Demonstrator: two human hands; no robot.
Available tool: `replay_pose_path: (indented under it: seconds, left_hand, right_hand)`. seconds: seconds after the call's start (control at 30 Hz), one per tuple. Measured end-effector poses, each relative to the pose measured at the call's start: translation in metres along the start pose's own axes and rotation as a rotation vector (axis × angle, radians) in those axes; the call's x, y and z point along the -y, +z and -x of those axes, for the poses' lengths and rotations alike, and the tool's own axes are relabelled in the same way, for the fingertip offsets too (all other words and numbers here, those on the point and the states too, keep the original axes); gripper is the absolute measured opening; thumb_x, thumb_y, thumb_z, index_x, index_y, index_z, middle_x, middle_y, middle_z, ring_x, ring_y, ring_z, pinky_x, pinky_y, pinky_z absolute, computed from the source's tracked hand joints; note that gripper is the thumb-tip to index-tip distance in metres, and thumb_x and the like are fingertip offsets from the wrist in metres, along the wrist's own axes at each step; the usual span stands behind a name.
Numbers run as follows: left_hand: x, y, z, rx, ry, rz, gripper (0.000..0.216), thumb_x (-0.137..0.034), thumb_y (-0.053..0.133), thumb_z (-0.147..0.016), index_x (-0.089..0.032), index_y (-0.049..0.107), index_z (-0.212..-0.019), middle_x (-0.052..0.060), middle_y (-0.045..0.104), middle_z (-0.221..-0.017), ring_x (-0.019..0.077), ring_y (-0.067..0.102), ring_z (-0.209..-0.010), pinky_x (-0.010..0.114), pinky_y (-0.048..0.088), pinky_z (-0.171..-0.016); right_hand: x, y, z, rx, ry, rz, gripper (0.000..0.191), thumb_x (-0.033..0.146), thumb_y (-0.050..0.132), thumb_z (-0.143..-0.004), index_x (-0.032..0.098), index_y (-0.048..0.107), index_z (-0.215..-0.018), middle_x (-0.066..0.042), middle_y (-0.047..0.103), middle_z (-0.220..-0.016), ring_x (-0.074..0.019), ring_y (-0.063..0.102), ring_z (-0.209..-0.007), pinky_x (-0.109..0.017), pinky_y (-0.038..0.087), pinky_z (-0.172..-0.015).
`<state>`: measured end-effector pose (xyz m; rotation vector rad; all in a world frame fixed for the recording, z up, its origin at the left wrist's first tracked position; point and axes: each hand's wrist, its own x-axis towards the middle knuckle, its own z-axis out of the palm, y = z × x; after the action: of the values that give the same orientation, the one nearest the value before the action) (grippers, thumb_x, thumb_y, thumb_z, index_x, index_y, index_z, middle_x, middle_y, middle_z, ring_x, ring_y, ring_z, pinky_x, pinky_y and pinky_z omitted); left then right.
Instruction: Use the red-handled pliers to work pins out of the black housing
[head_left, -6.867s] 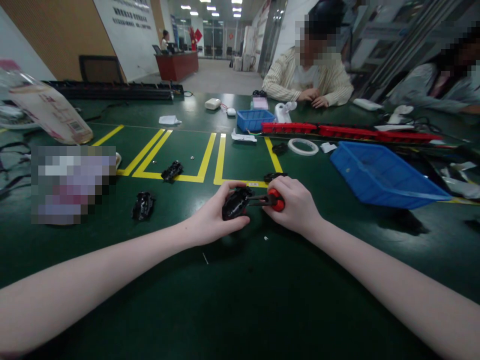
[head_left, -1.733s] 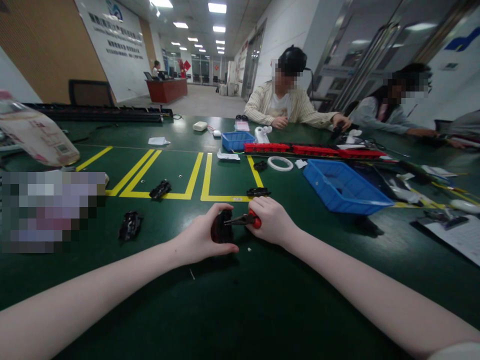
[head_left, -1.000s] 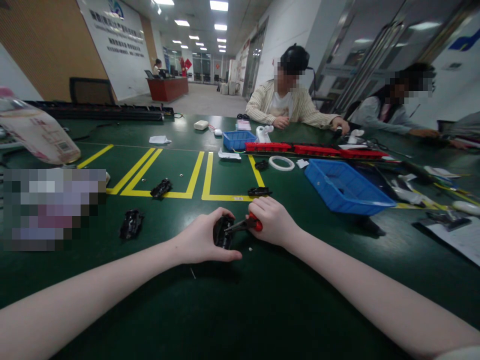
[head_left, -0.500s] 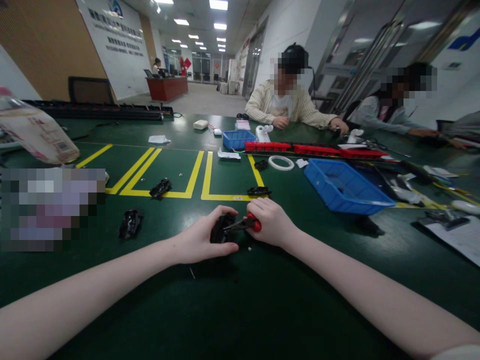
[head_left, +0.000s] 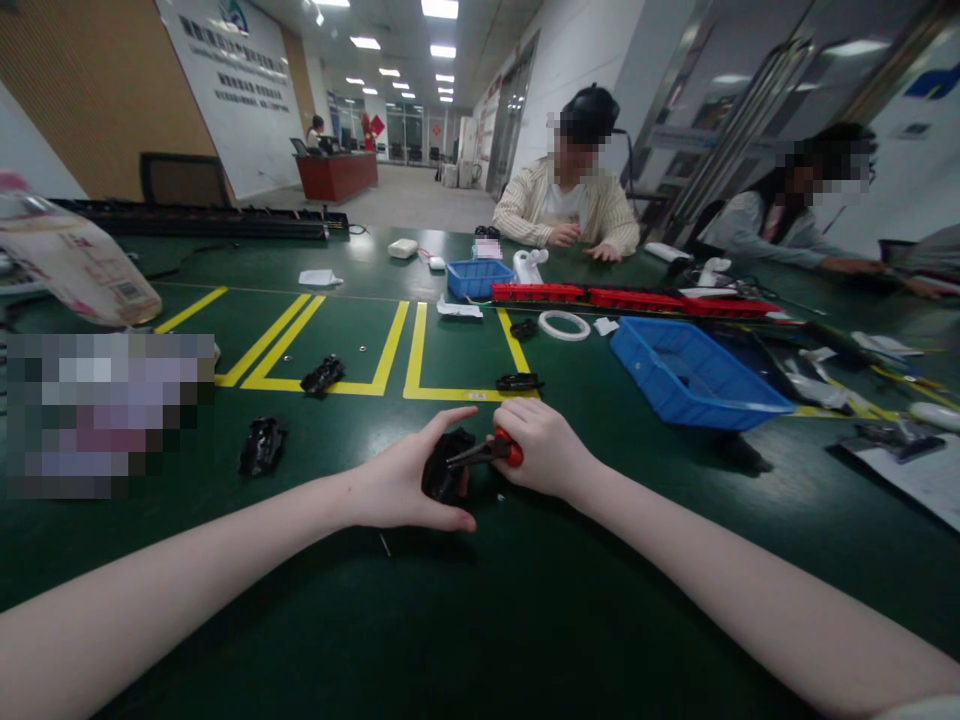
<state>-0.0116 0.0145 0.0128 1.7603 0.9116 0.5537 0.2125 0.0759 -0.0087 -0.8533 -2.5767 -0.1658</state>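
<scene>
My left hand (head_left: 401,478) cradles a dark black part (head_left: 444,470); its thumb and index finger stand apart at the part's sides, and other fingers lie partly hidden behind it. In my right hand (head_left: 541,448) are needle-nose pliers with red handles (head_left: 513,448). The metal jaws (head_left: 471,456) reach left to the black part; whether they grip a piece of it is too dark to tell. A small white bit (head_left: 501,497) lies on the table below the pliers. Similar black parts rest at the left (head_left: 262,445), on the yellow tape (head_left: 323,375) and just beyond my right hand (head_left: 519,382).
A blue bin (head_left: 694,385) stands to the right, with a clipboard (head_left: 900,455) farther over. Behind are a smaller blue bin (head_left: 480,276), long red strips (head_left: 630,298) and a white ring (head_left: 564,326). A bottle (head_left: 75,255) leans at left. Two people sit across the table.
The thumb and index finger of my left hand have spread wider around the black part. My right hand and the pliers stay nearly still. Across the table, the co-worker's hand has drawn in.
</scene>
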Motion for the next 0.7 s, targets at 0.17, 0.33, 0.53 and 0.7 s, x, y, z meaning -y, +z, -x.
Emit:
replay_pose_path:
  seconds: [0.17, 0.33, 0.53, 0.7]
  left_hand:
    - [-0.0064, -0.0005, 0.0008, -0.012, 0.002, -0.046, 0.076, -0.029, 0.078, -0.075, -0.023, 0.034, -0.137, 0.001, 0.064, -0.091, 0.0220, 0.066, -0.087, 0.041, 0.053, -0.082]
    - [-0.0104, -0.0014, 0.0016, -0.050, 0.007, -0.114, 0.063, -0.033, 0.078, -0.074, -0.021, 0.043, -0.126, 0.004, 0.065, -0.100, 0.0237, 0.065, -0.094, 0.042, 0.052, -0.084]
    - [-0.0070, -0.0007, 0.0000, -0.110, -0.024, -0.100, 0.064, -0.035, 0.079, -0.073, -0.022, 0.044, -0.125, 0.006, 0.063, -0.108, 0.0247, 0.063, -0.098, 0.042, 0.051, -0.087]
    - [-0.0050, -0.0007, -0.0011, -0.128, -0.015, -0.037, 0.063, -0.032, 0.078, -0.073, -0.021, 0.044, -0.125, 0.004, 0.063, -0.102, 0.0225, 0.063, -0.093, 0.039, 0.051, -0.084]
  right_hand:
    - [0.0015, 0.0001, 0.0000, -0.015, -0.018, 0.017, 0.006, 0.022, 0.058, -0.076, 0.020, 0.052, -0.076, -0.006, 0.058, -0.075, -0.0202, 0.048, -0.073, -0.031, 0.038, -0.068]
    - [0.0036, -0.0012, 0.0005, -0.033, -0.013, 0.047, 0.007, 0.024, 0.055, -0.080, 0.018, 0.054, -0.076, -0.008, 0.058, -0.076, -0.0201, 0.047, -0.072, -0.032, 0.036, -0.067]
    - [0.0045, -0.0016, 0.0000, -0.036, 0.011, 0.059, 0.007, 0.024, 0.056, -0.080, 0.018, 0.055, -0.078, -0.008, 0.059, -0.077, -0.0206, 0.048, -0.073, -0.032, 0.036, -0.067]
    - [0.0037, -0.0017, -0.0012, -0.043, 0.037, 0.042, 0.014, 0.028, 0.063, -0.074, 0.019, 0.054, -0.081, -0.008, 0.061, -0.081, -0.0226, 0.051, -0.078, -0.034, 0.038, -0.071]
